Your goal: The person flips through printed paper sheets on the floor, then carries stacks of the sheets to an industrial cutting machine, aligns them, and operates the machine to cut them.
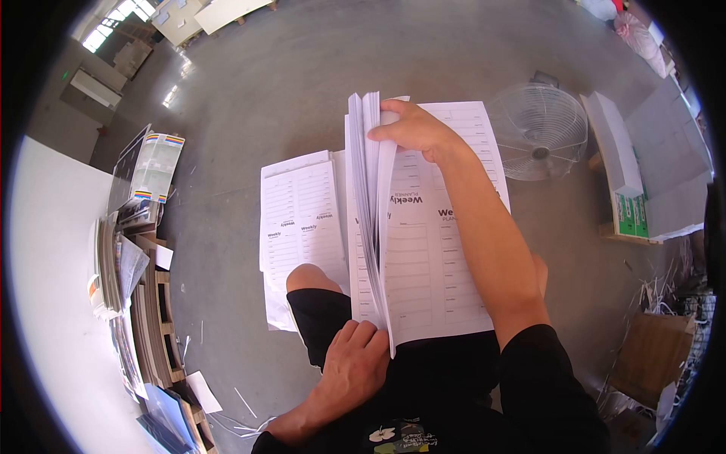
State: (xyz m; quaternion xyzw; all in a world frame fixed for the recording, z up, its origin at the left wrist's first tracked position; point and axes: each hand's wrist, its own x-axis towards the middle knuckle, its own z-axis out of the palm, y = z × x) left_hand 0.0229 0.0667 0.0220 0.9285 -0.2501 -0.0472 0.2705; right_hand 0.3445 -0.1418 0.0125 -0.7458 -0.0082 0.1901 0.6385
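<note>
Printed "Weekly Planner" sheets (423, 295) lie over my lap, and a thick bundle of paper (366, 174) stands on edge at their left side. My right hand (412, 130) closes on the bundle's far end, thumb and fingers at its right face. At the near end, my left hand (357, 357) has its fingers curled against the bundle's lower corner; their tips are hidden. A second stack of planner sheets (302, 204) rests to the left, beside my knee.
A round wire-guarded fan (538, 132) stands beyond the sheets on the right. Further right are stacked white sheets (612, 144) and a cardboard box (652, 349). Paper piles and pallets (162, 325) line the white wall at left. Paper strips (246, 402) litter the concrete floor.
</note>
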